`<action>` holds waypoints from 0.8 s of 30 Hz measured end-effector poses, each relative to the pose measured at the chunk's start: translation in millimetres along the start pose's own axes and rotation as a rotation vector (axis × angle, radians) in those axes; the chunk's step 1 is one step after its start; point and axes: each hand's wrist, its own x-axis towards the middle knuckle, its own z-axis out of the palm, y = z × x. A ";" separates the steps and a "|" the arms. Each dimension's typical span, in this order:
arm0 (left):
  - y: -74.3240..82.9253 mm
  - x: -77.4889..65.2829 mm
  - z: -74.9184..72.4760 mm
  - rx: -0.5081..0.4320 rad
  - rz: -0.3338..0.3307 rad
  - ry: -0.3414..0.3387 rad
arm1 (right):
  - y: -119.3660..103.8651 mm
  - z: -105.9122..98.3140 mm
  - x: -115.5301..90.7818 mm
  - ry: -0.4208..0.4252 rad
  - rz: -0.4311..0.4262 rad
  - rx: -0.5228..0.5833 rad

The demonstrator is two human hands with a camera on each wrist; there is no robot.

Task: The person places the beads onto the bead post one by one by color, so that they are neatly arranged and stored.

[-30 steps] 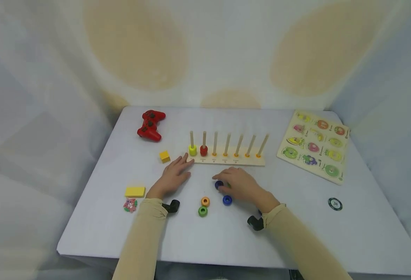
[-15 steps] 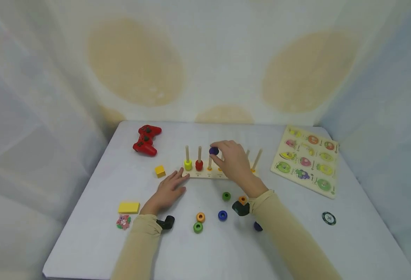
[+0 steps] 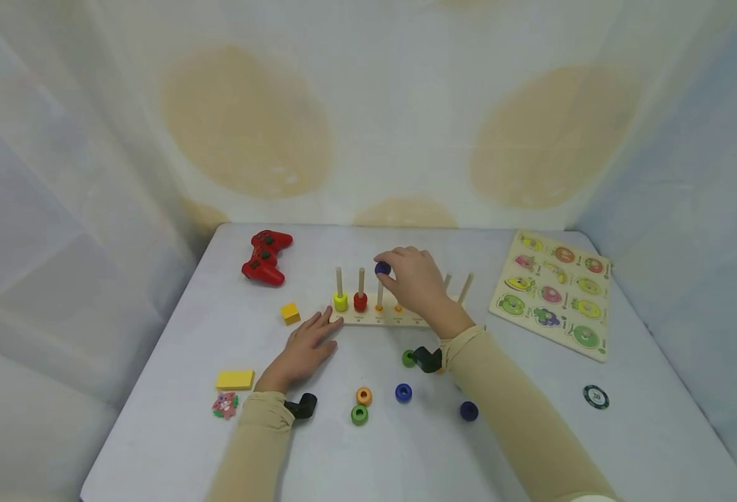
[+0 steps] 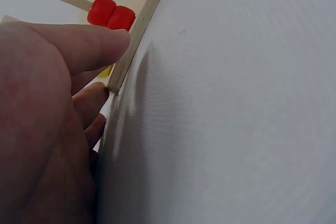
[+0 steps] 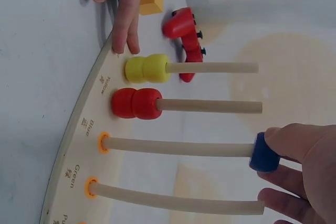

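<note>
Right hand [image 3: 418, 282] pinches a blue bead [image 5: 264, 153], now raised from the surface [image 3: 355, 460] to a peg [image 5: 205, 148] tip; spread left hand [image 3: 300, 354] touches the rack [image 3: 368, 318].

Wooden peg base [image 5: 80, 153] reads "Yellow", "Blue", "Green" in right wrist view, Chinese characters alongside, plus a cut-off "Pu". Round chip [image 3: 596, 397] shows "20". Print on fruit board [image 3: 555, 295] too small to read.
</note>
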 end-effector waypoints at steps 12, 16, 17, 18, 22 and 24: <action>-2.2 3.0 -2.3 0.010 0.021 -0.001 | 3.5 -7.4 -2.4 -0.019 0.014 0.008; -2.5 4.9 -2.9 0.015 0.023 0.002 | 12.9 -7.5 -11.7 0.019 0.000 0.029; -2.5 5.0 -2.7 0.016 0.021 0.000 | 16.2 -7.2 -16.2 0.032 -0.005 0.038; -2.7 5.1 -2.2 0.021 0.020 -0.001 | 20.0 -6.6 -22.0 0.048 -0.010 0.048; -3.4 3.5 0.2 0.032 0.010 -0.005 | 35.9 -2.3 -56.0 0.083 -0.014 0.101; -3.7 1.7 1.1 0.031 0.002 -0.002 | 42.7 3.6 -79.3 0.057 -0.008 0.116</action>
